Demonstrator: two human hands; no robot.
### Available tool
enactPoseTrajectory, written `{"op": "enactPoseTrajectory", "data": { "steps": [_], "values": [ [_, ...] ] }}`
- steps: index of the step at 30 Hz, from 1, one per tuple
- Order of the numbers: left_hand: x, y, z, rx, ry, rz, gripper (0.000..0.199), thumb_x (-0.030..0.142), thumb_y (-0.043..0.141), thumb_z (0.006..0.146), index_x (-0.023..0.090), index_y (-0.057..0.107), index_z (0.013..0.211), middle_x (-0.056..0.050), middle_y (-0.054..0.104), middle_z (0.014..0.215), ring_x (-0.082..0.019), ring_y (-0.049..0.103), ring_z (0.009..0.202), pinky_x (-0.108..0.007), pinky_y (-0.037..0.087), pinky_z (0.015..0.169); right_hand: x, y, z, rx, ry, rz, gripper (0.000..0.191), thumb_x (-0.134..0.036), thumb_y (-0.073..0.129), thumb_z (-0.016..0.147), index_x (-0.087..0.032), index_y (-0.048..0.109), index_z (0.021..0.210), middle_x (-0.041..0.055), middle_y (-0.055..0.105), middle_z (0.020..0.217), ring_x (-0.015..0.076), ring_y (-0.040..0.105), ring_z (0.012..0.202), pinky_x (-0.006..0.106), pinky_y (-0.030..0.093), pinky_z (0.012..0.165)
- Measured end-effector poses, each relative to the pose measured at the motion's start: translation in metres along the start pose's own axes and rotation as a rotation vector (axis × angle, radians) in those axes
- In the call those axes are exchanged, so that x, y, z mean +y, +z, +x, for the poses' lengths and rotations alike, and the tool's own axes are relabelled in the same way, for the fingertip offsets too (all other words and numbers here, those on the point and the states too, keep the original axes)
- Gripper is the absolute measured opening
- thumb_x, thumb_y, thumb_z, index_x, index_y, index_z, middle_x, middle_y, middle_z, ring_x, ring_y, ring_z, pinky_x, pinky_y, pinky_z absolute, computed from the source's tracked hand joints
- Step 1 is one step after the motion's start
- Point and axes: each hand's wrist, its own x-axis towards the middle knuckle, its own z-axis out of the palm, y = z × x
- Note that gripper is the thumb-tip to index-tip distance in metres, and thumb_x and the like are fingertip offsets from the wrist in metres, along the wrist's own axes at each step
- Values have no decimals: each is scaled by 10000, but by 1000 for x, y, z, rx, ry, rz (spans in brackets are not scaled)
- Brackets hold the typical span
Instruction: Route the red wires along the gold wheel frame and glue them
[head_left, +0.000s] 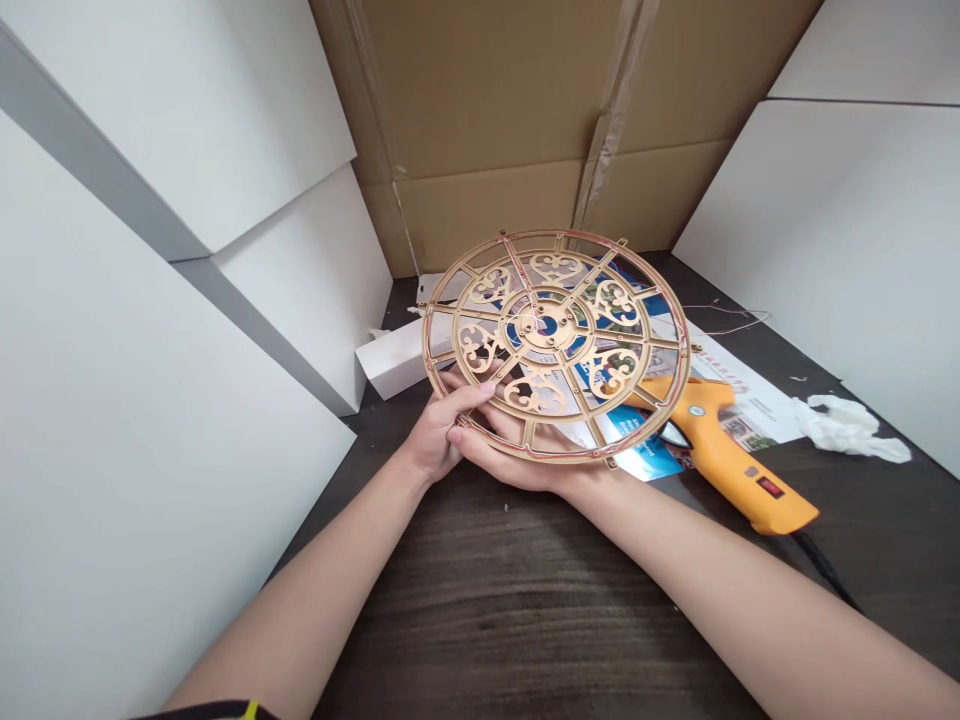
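Observation:
Both my hands hold a round laser-cut wooden wheel [559, 345] with gold scrollwork panels, spokes and a central hub, tilted up toward me. My left hand [446, 430] grips its lower left rim. My right hand [510, 458] supports the lower rim from below, fingers passing under the frame. Close to the right of the wheel lies a yellow hot glue gun [720, 450], apart from both hands, its tip hidden behind the rim. Under the wheel lies a printed paper sheet [750, 405] with blue pictures, partly hidden.
A dark wood table [487, 620] lies below my arms. White panels [150, 450] stand at the left, with others [847, 250] at the right. Behind is a brown cardboard box [487, 120]. A small white box [394, 360] and crumpled white tissue [844, 425] lie nearby. A black cord [825, 565] trails from the gun.

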Motion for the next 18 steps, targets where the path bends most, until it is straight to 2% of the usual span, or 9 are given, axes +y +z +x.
{"op": "enactPoseTrajectory", "data": {
  "steps": [8, 14, 18],
  "values": [
    [1, 0, 0, 10, -8, 2, 299, 246, 843, 705, 164, 792, 988, -84, 800, 1091, -357, 641, 1267, -498, 445, 1170, -3, -4, 1, -10, 8, 22, 653, -469, 505, 961, -286, 395, 1578, 2, 491, 1565, 329, 272, 1542, 599, 266, 1286],
    [0, 1, 0, 9, -17, -8, 277, 233, 818, 723, 158, 785, 988, -94, 799, 1088, -367, 649, 1255, -512, 430, 1174, -3, -4, 0, -16, 13, 35, 678, -466, 514, 968, -270, 357, 1597, 27, 390, 1629, 365, 264, 1541, 638, 218, 1284],
    [0, 1, 0, 7, -7, 4, 293, 230, 802, 735, 160, 778, 1018, -89, 799, 1090, -357, 642, 1268, -498, 429, 1174, -2, -3, 1, -20, 15, 52, 706, -457, 534, 965, -300, 307, 1615, 17, 375, 1638, 353, 267, 1542, 626, 232, 1282]
  ]
}}
